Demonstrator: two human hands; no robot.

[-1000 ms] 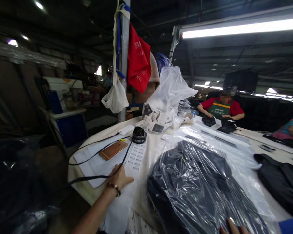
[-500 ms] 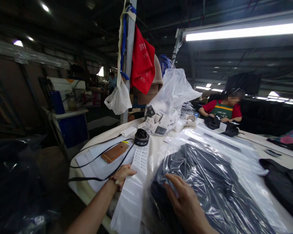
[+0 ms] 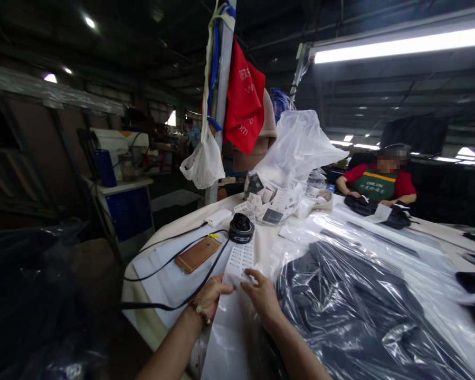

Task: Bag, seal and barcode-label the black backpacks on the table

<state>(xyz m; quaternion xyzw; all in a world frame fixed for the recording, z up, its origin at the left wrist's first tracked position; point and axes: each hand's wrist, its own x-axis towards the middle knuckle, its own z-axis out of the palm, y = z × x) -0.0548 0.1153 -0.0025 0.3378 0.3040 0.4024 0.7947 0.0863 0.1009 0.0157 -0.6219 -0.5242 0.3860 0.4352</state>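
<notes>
A long white strip of barcode labels runs from a black roll toward me across the table. My left hand, with a bead bracelet at the wrist, rests on the strip's left edge with its fingers curled. My right hand meets it from the right, thumb and fingertips pinching at the strip. Just to the right lies a dark garment in a clear plastic bag.
An orange phone, black cables and a white charger lie on papers to the left. A plastic bag of tags stands behind the roll. A person in a red shirt and green apron works at the table's far side. A pole with hanging bags rises behind.
My right hand has left the bagged garment and moved left onto the label strip, meeting my left hand. The view has shifted slightly to the left.
</notes>
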